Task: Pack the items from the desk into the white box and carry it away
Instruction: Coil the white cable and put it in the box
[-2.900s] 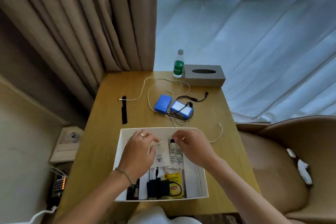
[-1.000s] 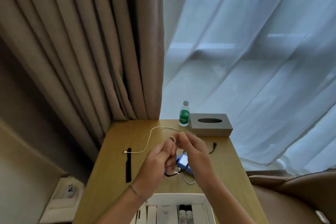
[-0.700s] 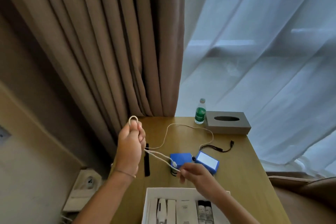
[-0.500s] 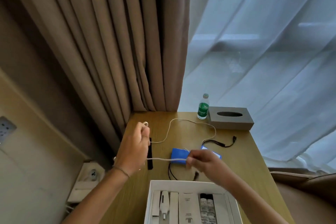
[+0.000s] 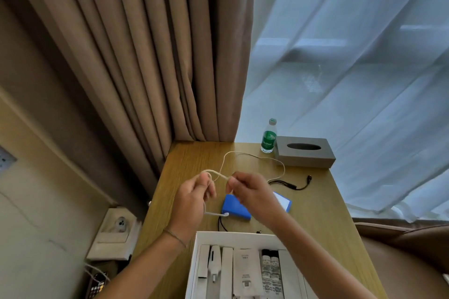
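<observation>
white cable (image 5: 245, 154) pinched by both hands above desk (image 5: 323, 211), rest looped on the top toward tissue box (image 5: 305, 154) | left hand (image 5: 192, 198): loop held in curled fingers, plug end dangling below | right hand (image 5: 252, 193): cable pinched at fingertips | blue packs (image 5: 234, 207) lying under hands | white box (image 5: 233, 238) at near edge, open, tubes seen inside
</observation>
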The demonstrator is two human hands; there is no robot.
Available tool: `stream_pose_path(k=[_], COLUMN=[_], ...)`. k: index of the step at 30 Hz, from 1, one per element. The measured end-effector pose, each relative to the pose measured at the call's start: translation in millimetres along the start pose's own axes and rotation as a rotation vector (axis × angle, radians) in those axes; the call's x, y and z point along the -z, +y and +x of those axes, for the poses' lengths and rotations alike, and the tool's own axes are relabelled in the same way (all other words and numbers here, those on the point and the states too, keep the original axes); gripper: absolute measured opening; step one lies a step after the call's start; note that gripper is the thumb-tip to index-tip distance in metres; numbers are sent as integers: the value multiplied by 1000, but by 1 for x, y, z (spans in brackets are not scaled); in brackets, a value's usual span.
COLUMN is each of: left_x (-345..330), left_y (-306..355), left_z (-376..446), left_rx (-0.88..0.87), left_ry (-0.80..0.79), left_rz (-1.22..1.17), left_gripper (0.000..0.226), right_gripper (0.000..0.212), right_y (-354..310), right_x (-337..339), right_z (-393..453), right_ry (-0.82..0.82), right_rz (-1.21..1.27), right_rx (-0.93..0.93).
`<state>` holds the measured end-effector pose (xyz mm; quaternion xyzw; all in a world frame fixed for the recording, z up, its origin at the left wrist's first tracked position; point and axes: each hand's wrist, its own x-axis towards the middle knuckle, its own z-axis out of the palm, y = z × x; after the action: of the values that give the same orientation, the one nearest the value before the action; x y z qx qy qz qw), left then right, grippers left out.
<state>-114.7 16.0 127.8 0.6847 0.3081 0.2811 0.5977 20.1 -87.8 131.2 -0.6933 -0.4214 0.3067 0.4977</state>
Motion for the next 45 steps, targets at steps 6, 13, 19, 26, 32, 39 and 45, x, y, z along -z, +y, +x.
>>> stream_pose_path(k=[6, 13, 19, 26, 32, 39, 45], left_x=[-4, 17, 31, -1, -4, -3, -12], left_y=[-5, -17, -23, -21, 5, -9, -36], left_z=[7, 13, 5, -15, 5, 4, -11], left_rx=[408, 139, -217, -131, 32, 23, -140], left_ry=[51, 279, -103, -314, 84, 136, -328], left_rz=[-608, -188, 554, 380, -75, -35, 375], left_gripper=[48, 42, 50, 42, 52, 52, 74], right_gripper=[33, 36, 33, 34, 41, 39, 21], right_y=[13, 70, 45, -9, 26, 57, 11], right_x=[-46, -37, 10, 23, -31, -50, 3], right_z=[-16, -38, -39, -1, -27, -55, -36], right_ry=[-52, -375, -291, 58, -52, -282, -248], right_rz=[-436, -532, -320, -23, -210, -431, -249], right_rx=[20, -137, -113, 62, -84, -136, 62])
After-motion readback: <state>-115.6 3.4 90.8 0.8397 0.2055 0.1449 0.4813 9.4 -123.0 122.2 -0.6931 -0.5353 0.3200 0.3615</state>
